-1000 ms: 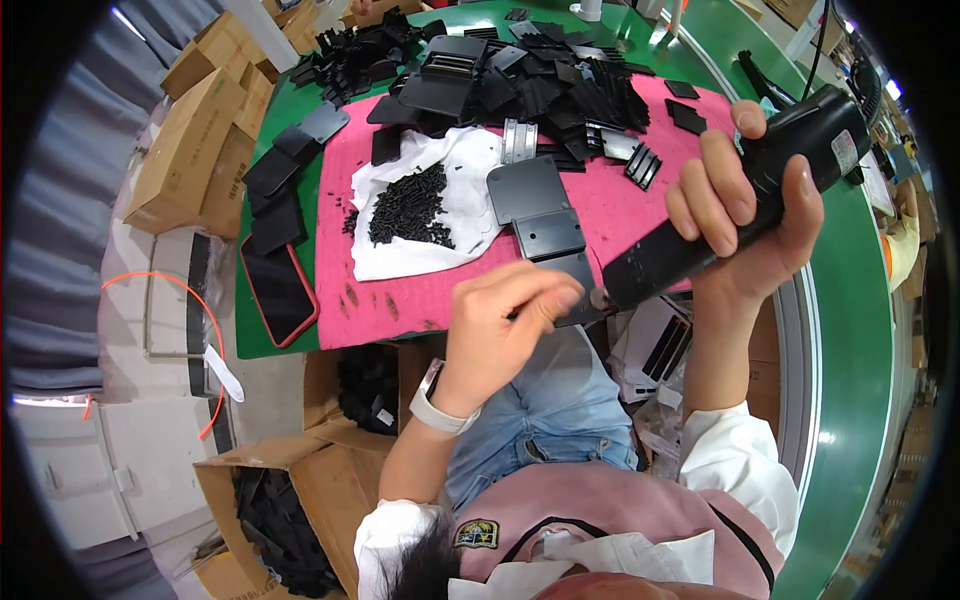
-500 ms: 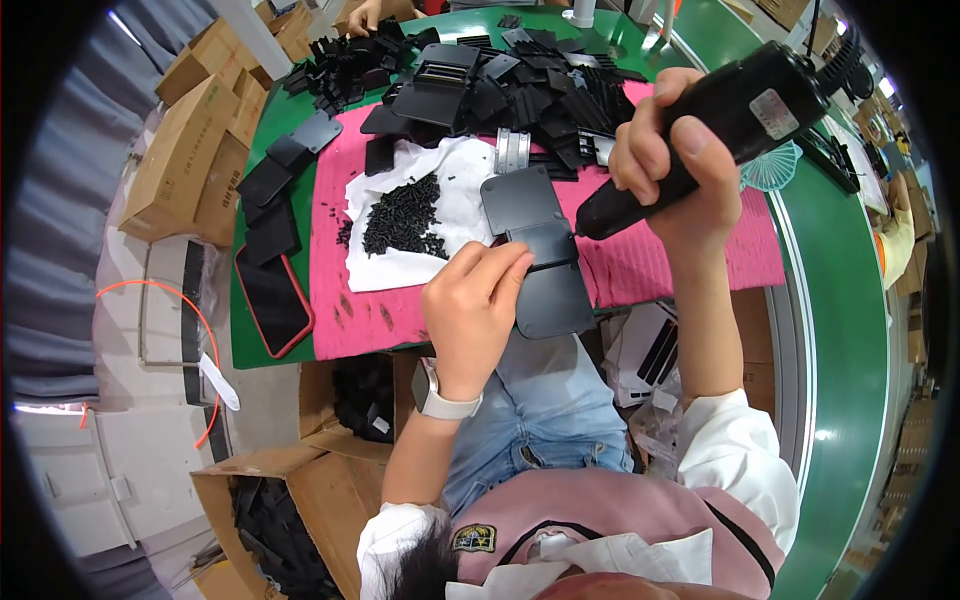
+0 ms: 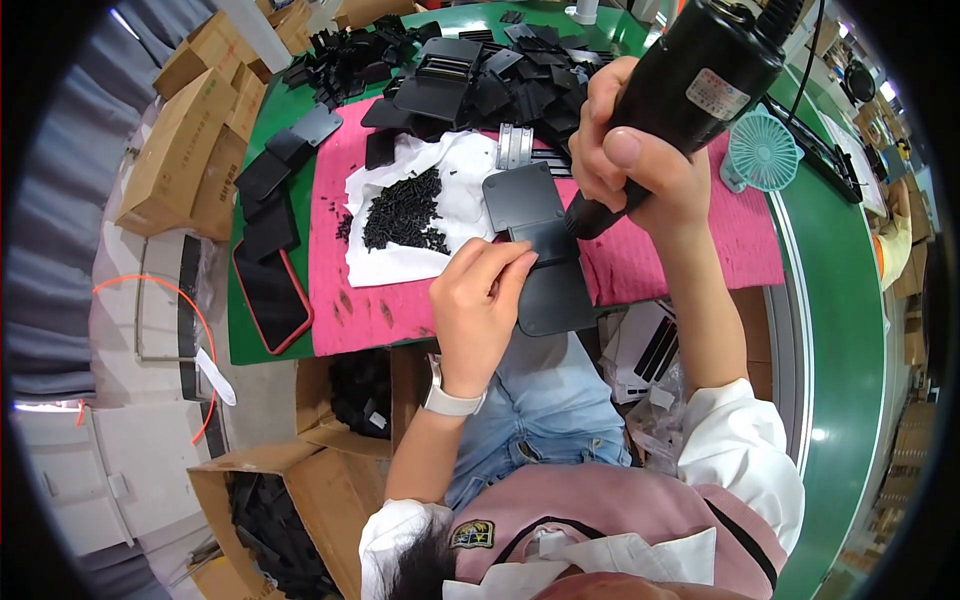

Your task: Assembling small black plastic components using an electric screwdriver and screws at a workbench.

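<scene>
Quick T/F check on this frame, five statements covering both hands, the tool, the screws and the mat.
1. The right hand grips a black electric screwdriver. True.
2. The left hand is lifting the red-edged phone. False: its fingers rest on the dark plastic plate; the phone lies untouched at the left of the table.
3. The pile of black screws sits on a white cloth. True.
4. The mat under the work is blue. False: the mat is pink, on a green table.
5. A small teal fan stands to the right of the mat. True.
</scene>
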A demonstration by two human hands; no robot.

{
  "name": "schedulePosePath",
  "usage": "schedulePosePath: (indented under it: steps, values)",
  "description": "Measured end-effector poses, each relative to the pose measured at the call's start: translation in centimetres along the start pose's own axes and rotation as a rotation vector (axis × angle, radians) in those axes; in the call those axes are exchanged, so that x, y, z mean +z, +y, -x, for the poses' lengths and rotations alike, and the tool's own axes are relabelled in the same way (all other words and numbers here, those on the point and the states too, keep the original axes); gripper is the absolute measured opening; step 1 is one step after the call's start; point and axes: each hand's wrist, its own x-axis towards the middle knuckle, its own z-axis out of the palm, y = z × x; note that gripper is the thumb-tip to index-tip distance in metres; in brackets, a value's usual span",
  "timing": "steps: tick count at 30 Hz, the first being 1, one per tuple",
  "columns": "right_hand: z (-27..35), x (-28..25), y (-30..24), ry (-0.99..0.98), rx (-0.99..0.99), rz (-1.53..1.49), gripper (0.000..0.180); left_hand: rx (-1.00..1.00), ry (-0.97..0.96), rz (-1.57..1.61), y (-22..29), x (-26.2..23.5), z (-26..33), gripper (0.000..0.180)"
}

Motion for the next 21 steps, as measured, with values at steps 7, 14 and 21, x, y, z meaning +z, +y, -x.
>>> schedulePosePath:
  steps: [7,14,21]
  values:
    - [0.3,0.4,0.0,0.036,-0.006,0.036,0.027,0.047,0.016,0.005,-0.3,0.3,0.2,0.008]
    - [1.2,1.5,-0.6,0.079,-0.082,0.142,0.03,0.032,0.032,-0.017,-0.4,0.4,0.3,0.004]
    - [2.4,-0.4,-3.2,-0.127,-0.243,-0.454,0.039,-0.089,0.05,0.384,-0.3,-0.4,1.1,0.009]
